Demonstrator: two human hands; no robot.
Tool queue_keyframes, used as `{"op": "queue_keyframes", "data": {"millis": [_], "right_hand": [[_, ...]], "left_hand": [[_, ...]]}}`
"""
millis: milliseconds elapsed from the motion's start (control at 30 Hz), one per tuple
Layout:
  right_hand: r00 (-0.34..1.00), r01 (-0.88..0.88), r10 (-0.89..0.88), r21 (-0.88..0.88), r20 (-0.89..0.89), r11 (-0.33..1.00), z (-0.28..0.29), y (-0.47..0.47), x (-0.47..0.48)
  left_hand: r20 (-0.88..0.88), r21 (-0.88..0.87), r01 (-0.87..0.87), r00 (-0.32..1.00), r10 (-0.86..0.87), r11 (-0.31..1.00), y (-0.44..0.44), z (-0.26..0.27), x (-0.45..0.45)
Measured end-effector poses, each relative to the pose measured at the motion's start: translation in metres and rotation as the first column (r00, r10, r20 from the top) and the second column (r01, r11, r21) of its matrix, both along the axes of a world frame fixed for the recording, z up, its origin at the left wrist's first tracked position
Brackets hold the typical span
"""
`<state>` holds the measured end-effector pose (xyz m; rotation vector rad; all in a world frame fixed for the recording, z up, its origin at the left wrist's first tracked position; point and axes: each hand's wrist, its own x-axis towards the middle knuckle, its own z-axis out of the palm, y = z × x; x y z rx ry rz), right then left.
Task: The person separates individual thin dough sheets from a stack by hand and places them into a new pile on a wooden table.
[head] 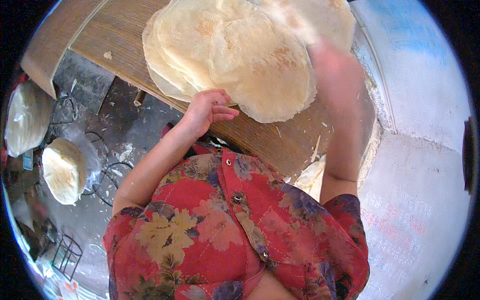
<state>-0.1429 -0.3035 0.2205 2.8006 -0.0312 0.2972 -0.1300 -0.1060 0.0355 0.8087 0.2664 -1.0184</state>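
Note:
Thin round flatbreads (258, 67) lie overlapped in a loose pile on a wooden table (273, 137), some with browned patches. My left hand (213, 108) is at the pile's near edge, its fingers partly curled and touching or very near the rim; whether it pinches a sheet cannot be told. My right hand (332, 63) is blurred by motion at the right side of the pile, beside a paler flatbread (330, 18) at the top right. Its fingers are too blurred to show whether they hold anything.
Torn flatbread pieces (311, 176) and crumbs lie at the table's near right. A painted wall (412, 161) with handwriting stands along the right. At left, on or above the littered floor (138, 120), are a stack of flatbreads (63, 170), a plastic-wrapped bundle (28, 118) and a wire rack (67, 257).

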Motion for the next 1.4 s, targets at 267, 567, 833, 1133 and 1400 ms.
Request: {"op": "queue_keyframes", "data": {"millis": [267,567,833,1133,1400], "right_hand": [[0.972,-0.141,0.182,0.250,-0.148,0.958,-0.146,0.022,-0.030],[0.999,-0.023,0.034,0.353,-0.024,0.935,-0.153,0.036,-0.039],[0.972,0.167,-0.064,0.478,-0.226,0.862,-0.023,-0.087,0.035],[0.937,-0.282,0.213,0.236,0.277,0.930,0.017,-0.012,0.061],[0.938,-0.258,0.318,0.336,-0.138,0.906,-0.144,0.103,0.084]], "left_hand": [[0.092,-0.069,0.058,0.994,-0.052,0.996,-0.011,0.000,0.005],[0.254,-0.059,0.078,0.965,-0.060,0.995,-0.024,0.001,0.009],[0.323,0.062,-0.275,0.915,0.242,0.959,0.029,0.026,0.037],[0.307,0.138,-0.412,0.882,0.357,0.901,0.053,0.001,0.065],[0.087,-0.083,-0.261,0.960,0.267,0.962,0.062,-0.007,0.105]]}}
